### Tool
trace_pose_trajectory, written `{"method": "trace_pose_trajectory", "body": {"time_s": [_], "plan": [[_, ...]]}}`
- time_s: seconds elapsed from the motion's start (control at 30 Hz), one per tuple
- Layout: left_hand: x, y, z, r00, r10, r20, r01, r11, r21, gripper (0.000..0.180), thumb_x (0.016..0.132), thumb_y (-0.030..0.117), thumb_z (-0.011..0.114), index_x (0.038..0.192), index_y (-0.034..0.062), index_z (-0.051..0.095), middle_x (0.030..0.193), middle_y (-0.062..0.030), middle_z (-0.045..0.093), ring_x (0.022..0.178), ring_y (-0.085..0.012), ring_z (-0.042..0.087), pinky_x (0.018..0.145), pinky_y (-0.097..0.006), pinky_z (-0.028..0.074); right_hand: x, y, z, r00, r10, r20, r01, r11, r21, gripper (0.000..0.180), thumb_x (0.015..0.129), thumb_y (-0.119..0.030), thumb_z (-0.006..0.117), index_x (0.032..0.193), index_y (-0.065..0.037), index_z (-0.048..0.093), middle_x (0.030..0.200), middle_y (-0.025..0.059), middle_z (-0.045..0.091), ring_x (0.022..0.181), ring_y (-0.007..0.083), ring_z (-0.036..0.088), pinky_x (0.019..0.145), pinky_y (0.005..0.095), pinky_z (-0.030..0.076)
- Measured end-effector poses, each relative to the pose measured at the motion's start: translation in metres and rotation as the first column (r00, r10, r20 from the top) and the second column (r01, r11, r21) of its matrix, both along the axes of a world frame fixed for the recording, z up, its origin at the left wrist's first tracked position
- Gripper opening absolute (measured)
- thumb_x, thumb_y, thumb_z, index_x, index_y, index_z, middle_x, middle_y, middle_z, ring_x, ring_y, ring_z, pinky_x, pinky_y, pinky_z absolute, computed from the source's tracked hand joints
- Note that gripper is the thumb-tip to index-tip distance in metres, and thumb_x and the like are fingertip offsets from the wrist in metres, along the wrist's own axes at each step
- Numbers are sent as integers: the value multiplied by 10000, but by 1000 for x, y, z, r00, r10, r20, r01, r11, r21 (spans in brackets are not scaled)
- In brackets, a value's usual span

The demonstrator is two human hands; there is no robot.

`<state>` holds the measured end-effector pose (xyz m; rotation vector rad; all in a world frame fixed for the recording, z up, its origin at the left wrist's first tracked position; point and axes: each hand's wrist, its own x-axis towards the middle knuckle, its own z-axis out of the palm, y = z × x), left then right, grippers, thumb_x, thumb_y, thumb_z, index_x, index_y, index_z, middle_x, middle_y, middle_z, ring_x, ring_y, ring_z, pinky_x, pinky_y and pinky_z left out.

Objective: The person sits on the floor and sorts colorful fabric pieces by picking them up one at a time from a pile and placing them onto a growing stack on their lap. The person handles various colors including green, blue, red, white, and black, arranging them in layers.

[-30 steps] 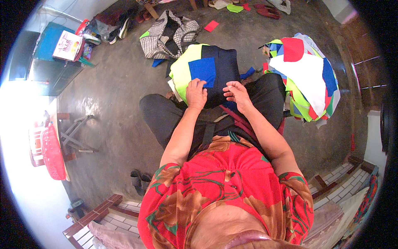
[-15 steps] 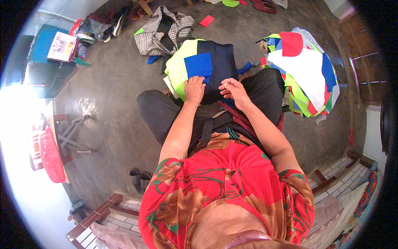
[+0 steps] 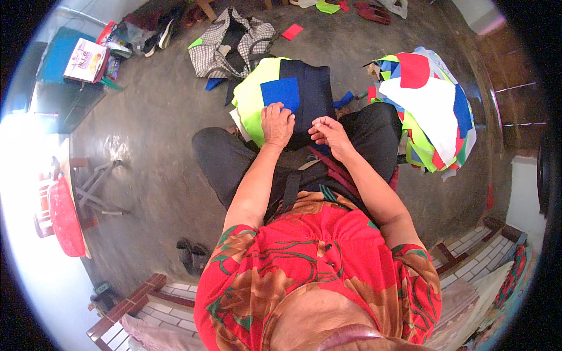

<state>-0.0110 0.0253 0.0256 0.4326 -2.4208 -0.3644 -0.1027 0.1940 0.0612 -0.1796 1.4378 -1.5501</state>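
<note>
Across my lap lies a bundle of cloth pieces, with a neon-yellow piece [image 3: 255,102] on the left and a dark navy piece [image 3: 316,88] on the right. A square blue patch [image 3: 280,93] lies over where they meet. My left hand [image 3: 277,124] grips the cloth at the lower edge of that patch, its fingers bent over the fabric. Just right of it, my right hand [image 3: 329,134] is closed in a pinch above the navy cloth. Whatever sits between its thumb and finger is too small to make out.
A tall heap of coloured cloth scraps [image 3: 430,111] stands on the floor by my right knee. Ahead lies a checked bag [image 3: 219,50], slumped open, near a red scrap [image 3: 292,31]. Dark shoes [image 3: 192,255] sit behind on the left, beside a tiled ledge [image 3: 170,295].
My left hand has shifted slightly on the cloth by the blue patch. The right hand keeps its pinch, lowered a little. The whole view has tilted slightly.
</note>
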Motion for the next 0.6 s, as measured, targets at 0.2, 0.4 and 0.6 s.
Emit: {"method": "trace_pose_trajectory", "body": {"time_s": [0.2, 0.4, 0.6], "plan": [[12, 8, -7, 971, -104, 214, 52, 971, 234, 272, 719, 218, 674, 943, 95, 583, 992, -107, 568, 977, -291, 515, 872, -397, 377, 1, -1, 5, 1000, 16, -11, -16, 1000, -3, 141, 908, -189, 506, 986, -86, 563, 858, 54, 622, 731, 129, 586, 638, 257, 465], [19, -2, -2, 985, 36, 168, -78, 964, 252, 390, 743, 130, 633, 1110, 61, 520, 1032, -144, 574, 1006, -321, 516, 893, -422, 378, 0, -2, 2, 998, -54, -29, 54, 999, -3, 149, 918, -176, 484, 1008, -77, 551, 868, 55, 625, 720, 127, 586, 632, 262, 470], [36, -45, -15, 904, 424, -43, -352, 800, 486, 371, 757, 11, 583, 1120, 14, 508, 1084, -179, 551, 1028, -358, 510, 899, -415, 391, -1, -3, -1, 991, -126, -50, 126, 992, -6, 166, 929, -143, 440, 1052, -74, 527, 886, 68, 625, 728, 142, 590, 631, 279, 479]]}}
